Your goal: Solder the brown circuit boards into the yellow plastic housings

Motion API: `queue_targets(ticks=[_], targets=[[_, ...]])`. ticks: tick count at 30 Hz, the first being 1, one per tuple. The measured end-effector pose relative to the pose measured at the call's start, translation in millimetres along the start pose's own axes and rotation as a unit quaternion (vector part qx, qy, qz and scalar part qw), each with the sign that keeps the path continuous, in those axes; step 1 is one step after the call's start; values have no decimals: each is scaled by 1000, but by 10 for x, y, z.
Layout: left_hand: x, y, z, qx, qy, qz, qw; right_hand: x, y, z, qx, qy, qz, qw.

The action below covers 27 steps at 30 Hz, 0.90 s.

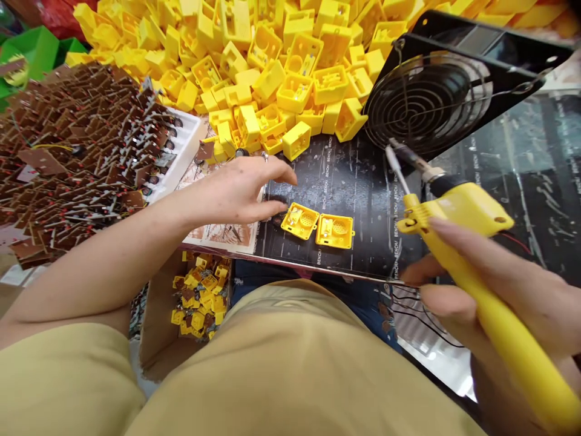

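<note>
My left hand (240, 188) reaches over the black bench, thumb and forefinger apart, with nothing visible between them. Just right of its fingertips lie two open yellow plastic housings (334, 231) side by side, their insides facing up. A yellow-handled soldering iron (494, 315) is gripped in my right hand (512, 290), its thin metal rod pointing up and away from me. Behind its collar is a second yellow piece (476, 209) with a black ring and metal barrel; whether it touches the iron I cannot tell.
A large heap of yellow housings (290, 91) covers the back. At left, brown circuit boards (82, 157) pile up by a white foam tray (181, 145). A black fan with a wire guard (417, 109) stands back right. Below the bench edge, a cardboard box (157, 327) contains yellow parts.
</note>
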State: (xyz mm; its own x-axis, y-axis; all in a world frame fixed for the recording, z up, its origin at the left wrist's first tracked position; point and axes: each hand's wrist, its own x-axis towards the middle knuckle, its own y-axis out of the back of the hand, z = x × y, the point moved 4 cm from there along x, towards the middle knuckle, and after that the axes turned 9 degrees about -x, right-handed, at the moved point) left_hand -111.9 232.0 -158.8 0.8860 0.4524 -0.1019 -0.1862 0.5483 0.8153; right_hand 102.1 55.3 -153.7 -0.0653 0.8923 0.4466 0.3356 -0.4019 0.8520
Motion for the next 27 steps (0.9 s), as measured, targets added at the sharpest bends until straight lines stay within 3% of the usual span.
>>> queue_targets(ticks=[3, 5, 7, 8, 11, 12, 13, 14, 15, 16, 17, 18, 20, 22, 25, 27], targets=[[-65, -307, 20, -37, -128, 23, 991, 41, -164, -41, 4, 154, -15, 988], [-125, -482, 37, -36, -181, 53, 981, 90, -303, 10, 20, 127, 2, 992], [-258, -472, 40, -49, -185, 64, 979, 120, -449, 28, 42, 100, 4, 994], [-360, -395, 38, -67, -175, 41, 981, 127, -510, 22, 49, 98, 2, 994], [-754, -64, -5, -116, -103, -155, 976, 134, -613, -33, 57, 119, -2, 991], [-854, 61, -57, -112, -64, -181, 975, 140, -627, -51, 59, 118, -1, 991], [-895, 189, -137, -87, -18, -145, 985, 149, -635, -73, 60, 116, 5, 991], [-883, 302, -242, -41, 38, -63, 996, 161, -642, -98, 60, 113, 16, 992], [-837, 393, -351, 22, 97, 55, 994, 173, -651, -125, 59, 110, 28, 992], [-772, 441, -442, 89, 145, 177, 969, 186, -667, -152, 58, 108, 38, 992], [-678, 420, -508, 143, 172, 257, 940, 197, -689, -176, 59, 108, 44, 991], [-556, 353, -558, 177, 179, 296, 922, 206, -715, -194, 59, 109, 48, 991], [-299, 207, -644, 199, 171, 292, 920, 215, -768, -204, 60, 107, 48, 991], [-157, 202, -723, 167, 177, 281, 928, 212, -801, -185, 63, 102, 47, 992], [-181, 498, -796, 12, 187, 331, 925, 204, -811, -147, 72, 92, 43, 992], [-229, 759, -779, -116, 136, 383, 906, 204, -806, -136, 77, 84, 44, 993]])
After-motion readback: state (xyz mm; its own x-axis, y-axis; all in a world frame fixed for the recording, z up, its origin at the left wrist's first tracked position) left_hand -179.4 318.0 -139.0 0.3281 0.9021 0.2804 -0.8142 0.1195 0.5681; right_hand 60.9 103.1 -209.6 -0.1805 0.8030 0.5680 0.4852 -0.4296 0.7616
